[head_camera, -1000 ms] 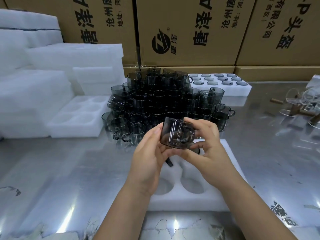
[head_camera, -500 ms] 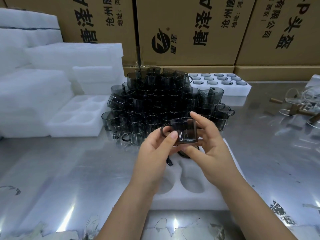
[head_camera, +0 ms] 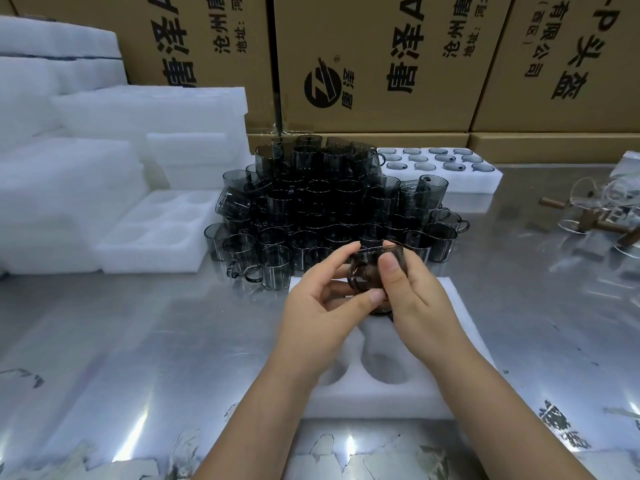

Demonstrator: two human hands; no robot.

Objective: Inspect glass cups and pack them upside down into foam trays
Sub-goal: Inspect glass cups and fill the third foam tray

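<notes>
I hold one smoky grey glass cup with a handle between both hands, just above the far end of a white foam tray. My left hand grips it from the left and below. My right hand holds it from the right, thumb pressed on its side. The cup's handle faces left toward me. Another dark cup sits in a tray pocket right under my hands, mostly hidden. Two round tray pockets nearer me show no cup.
A big stacked pile of grey glass cups stands behind the tray. A filled foam tray lies behind it, an empty one and foam stacks at left. Cardboard boxes line the back. Clear glassware with wooden handles lies at right.
I have turned the cup in my hands, so its handle now faces left toward me, and lowered it slightly toward the tray. My right thumb moved onto its side.
</notes>
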